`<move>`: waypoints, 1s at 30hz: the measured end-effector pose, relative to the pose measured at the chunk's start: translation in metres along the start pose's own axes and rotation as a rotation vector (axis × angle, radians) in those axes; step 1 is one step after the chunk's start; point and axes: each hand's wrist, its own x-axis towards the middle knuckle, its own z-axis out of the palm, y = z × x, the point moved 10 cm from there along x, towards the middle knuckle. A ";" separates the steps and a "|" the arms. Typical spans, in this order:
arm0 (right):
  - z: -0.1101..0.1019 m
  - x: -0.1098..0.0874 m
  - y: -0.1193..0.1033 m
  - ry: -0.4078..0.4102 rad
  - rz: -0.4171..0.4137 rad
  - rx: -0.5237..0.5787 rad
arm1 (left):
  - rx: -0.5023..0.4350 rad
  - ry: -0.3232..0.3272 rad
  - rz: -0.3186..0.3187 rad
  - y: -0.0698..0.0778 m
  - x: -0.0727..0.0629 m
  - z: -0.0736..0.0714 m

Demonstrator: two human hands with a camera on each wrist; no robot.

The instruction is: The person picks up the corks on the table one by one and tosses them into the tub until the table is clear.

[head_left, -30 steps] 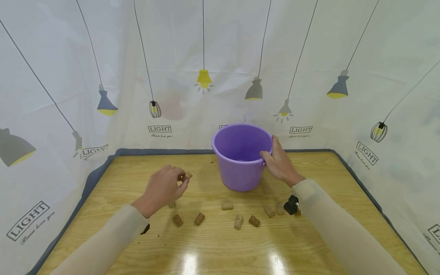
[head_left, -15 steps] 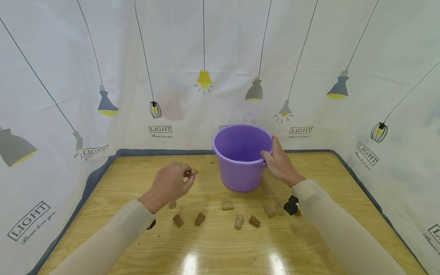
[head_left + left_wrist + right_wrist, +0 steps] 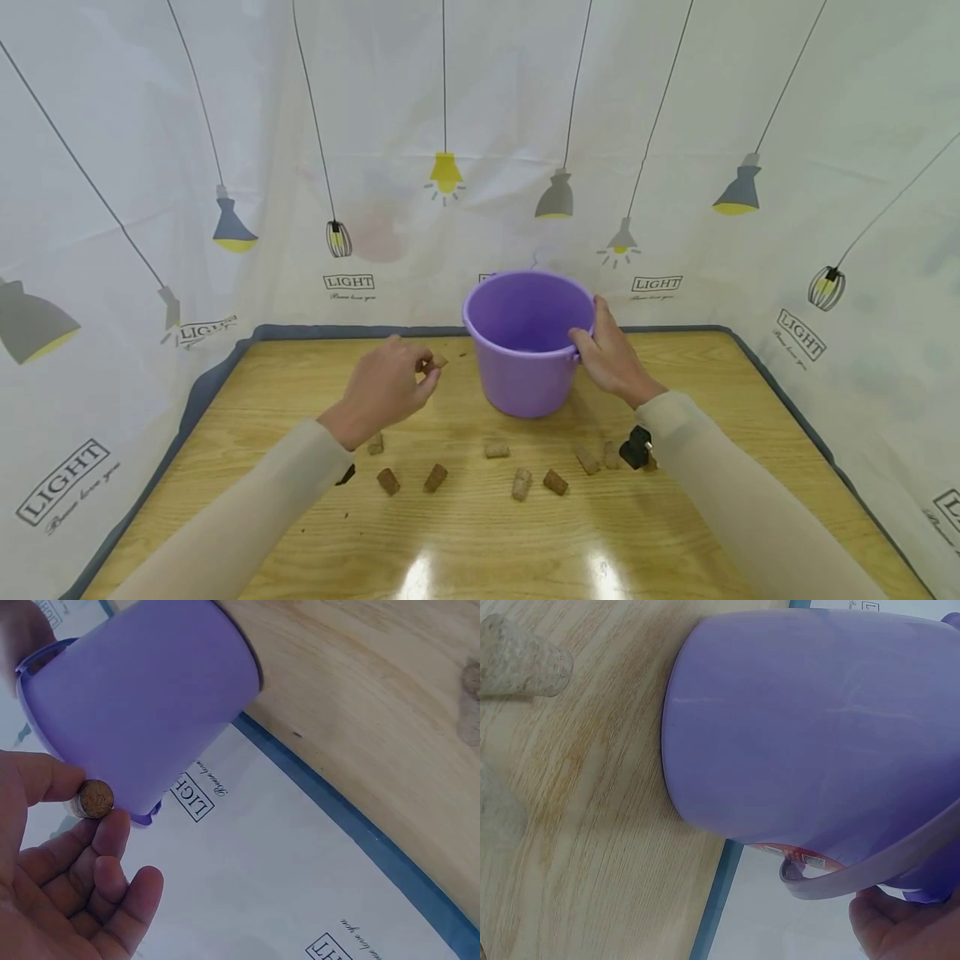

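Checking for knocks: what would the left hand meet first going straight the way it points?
Probably the purple bucket, on its left side; the left hand, pinching a cork, points toward it, though depth is unclear.

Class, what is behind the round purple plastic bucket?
Behind the bucket hangs lamp-printed white cloth with a dark blue bottom strip. The bucket hides part of that strip and most of a printed label peeking above it.

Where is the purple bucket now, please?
In the head view, the purple bucket is just right of centre, beyond the loose corks, held by the right hand.
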 end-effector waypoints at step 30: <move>0.000 -0.001 0.001 -0.013 0.022 -0.025 | -0.028 0.024 0.052 0.033 0.044 -0.010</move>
